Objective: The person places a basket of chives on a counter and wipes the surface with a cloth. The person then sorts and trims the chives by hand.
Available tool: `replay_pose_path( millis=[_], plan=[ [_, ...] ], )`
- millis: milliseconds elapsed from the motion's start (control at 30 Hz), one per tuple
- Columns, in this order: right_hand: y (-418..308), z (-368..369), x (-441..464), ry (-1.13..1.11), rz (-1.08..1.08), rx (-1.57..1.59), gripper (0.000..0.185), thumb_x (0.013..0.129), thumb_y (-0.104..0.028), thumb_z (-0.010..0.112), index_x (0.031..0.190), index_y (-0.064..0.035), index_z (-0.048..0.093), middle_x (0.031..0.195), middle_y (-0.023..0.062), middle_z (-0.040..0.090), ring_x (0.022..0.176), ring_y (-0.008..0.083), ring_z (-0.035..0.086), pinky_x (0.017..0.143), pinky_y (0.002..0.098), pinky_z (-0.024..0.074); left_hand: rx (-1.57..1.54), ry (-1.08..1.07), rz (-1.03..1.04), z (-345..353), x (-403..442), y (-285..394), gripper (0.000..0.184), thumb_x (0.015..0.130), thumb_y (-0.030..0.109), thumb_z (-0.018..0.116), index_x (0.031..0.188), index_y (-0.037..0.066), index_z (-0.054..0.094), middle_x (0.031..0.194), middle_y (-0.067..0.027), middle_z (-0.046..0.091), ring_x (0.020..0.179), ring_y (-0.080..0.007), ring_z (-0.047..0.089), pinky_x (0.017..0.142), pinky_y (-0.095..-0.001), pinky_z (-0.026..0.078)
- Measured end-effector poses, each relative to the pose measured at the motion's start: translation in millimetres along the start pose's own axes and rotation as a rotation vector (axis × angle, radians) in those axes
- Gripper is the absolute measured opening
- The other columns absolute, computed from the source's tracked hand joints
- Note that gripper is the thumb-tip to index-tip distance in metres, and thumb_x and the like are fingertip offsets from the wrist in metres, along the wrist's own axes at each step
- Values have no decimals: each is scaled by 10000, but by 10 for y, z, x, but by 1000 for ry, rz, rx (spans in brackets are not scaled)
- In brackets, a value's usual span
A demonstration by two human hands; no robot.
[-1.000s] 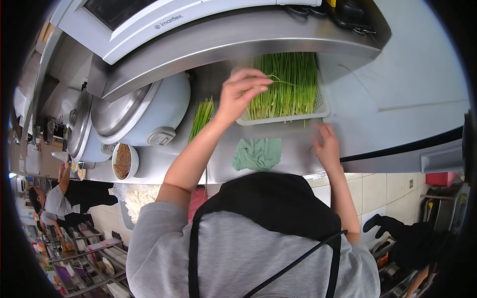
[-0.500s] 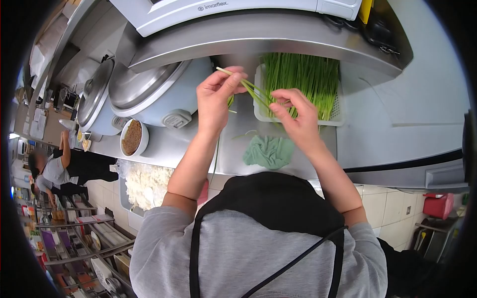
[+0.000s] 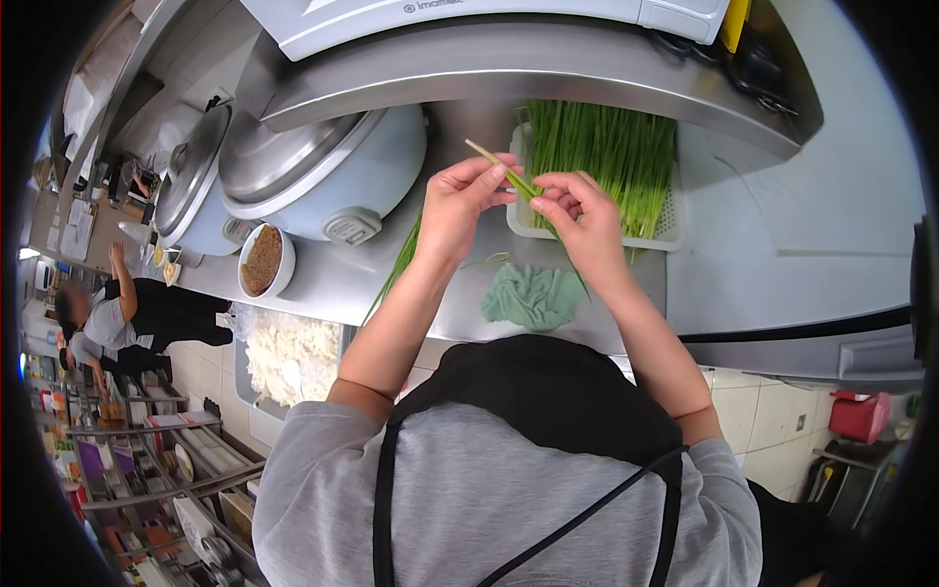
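In front of my chest, my left hand (image 3: 468, 201) pinches a small bunch of green chives (image 3: 521, 184), its pale ends pointing up and left. My right hand (image 3: 584, 213) grips the same chives just below, thumb against fingers, and thin leaf tips trail down past the wrist. Behind the right hand stands a white perforated basket (image 3: 518, 221), filled with a thick row of long chives (image 3: 602, 161). More loose chives (image 3: 399, 264) lie on the counter, partly hidden by my left forearm. A crumpled green cloth (image 3: 533, 296) rests between my forearms.
To the left are two large lidded rice cookers (image 3: 323, 176) and a white bowl of brown crumbly food (image 3: 262, 262). Below them sits a tub of white rice (image 3: 293, 357). A steel shelf (image 3: 548, 73) overhangs the counter, carrying a white appliance (image 3: 489, 20). Another person (image 3: 108, 313) stands far left.
My left hand has moved right and slightly down, closer to my right hand. The fingers of my right hand have closed on the chives. Loose chives by my left forearm show more.
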State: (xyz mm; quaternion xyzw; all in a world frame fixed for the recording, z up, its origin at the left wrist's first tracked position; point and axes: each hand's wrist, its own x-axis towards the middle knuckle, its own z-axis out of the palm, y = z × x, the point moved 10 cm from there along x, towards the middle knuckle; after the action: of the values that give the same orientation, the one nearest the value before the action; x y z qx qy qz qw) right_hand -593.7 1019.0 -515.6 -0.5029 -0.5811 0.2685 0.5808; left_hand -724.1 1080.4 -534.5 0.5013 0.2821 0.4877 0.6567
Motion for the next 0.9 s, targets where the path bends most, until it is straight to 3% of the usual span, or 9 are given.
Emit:
replay_pose_path(
  millis=[267,433,667,767,833,900],
  plan=[
    [20,-16,-4,-39,-29,-132,103,749,-84,596,819,-9,608,692,69,513,580,170,506,556,261,411,183,-1,-33,-142,-18,-25,199,825,140,563,928,-25,605,784,-54,598,693,-103,539,661,-250,465],
    [-14,-270,11,31,-60,-220,92,759,-86,591,811,-12,607,700,71,521,602,167,511,553,264,404,497,-95,-125,-103,-113,29,206,833,163,550,894,-25,612,641,12,501,593,-59,463,550,-208,410],
    [254,-634,-1,140,11,-262,97,766,-95,601,797,-4,611,699,45,533,580,120,467,535,238,373,492,-63,-146,-307,-73,-54,177,830,142,542,874,-11,621,674,-9,538,552,-61,466,514,-202,426],
    [432,-591,-42,78,127,-63,86,771,-86,600,822,-19,616,736,11,564,604,91,479,557,228,376,368,-29,-157,-274,-69,-222,197,843,161,532,896,-22,585,690,-15,540,593,-70,486,538,-214,419],
    [667,-373,-118,10,391,324,101,786,-88,590,867,-32,610,774,-5,580,650,72,503,593,214,394,135,-15,-216,-98,-91,-487,181,861,150,494,907,-11,563,742,-51,572,621,-101,527,547,-244,458],
    [747,-232,-146,7,415,450,117,793,-100,585,887,-34,604,787,2,586,670,72,513,604,208,402,41,-36,-249,109,-124,-691,181,867,153,485,902,-11,553,749,-56,577,618,-112,534,544,-252,459]
  ],
)
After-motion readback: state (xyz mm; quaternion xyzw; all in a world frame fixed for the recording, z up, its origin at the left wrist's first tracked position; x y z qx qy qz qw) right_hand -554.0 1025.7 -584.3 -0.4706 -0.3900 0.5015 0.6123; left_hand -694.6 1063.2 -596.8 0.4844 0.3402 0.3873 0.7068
